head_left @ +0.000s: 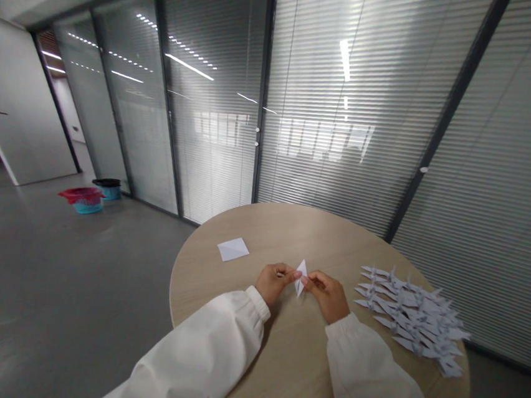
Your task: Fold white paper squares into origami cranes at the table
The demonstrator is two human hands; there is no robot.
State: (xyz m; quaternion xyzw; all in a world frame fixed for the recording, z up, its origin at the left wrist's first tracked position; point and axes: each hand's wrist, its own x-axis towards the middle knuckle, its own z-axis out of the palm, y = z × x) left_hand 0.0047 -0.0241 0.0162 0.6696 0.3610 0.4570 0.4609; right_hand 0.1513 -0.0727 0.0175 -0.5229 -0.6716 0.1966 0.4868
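Observation:
My left hand (273, 284) and my right hand (329, 296) meet above a round wooden table (263, 227), pinching a narrow white folded paper (301, 277) between their fingertips. The paper stands upright in a pointed kite shape. A flat square of white paper (233, 249) lies to the left of my hands, out of their reach by a short gap. To the right of my right hand lies a heap of several folded paper cranes (411, 319). White cuffed sleeves cover both forearms.
Floor-to-ceiling glass partitions (331, 105) with slatted blinds stand behind the table. Two plastic bins (82, 199) sit on the grey floor at the left, one with a red liner. A white door (16, 106) stands at the far left.

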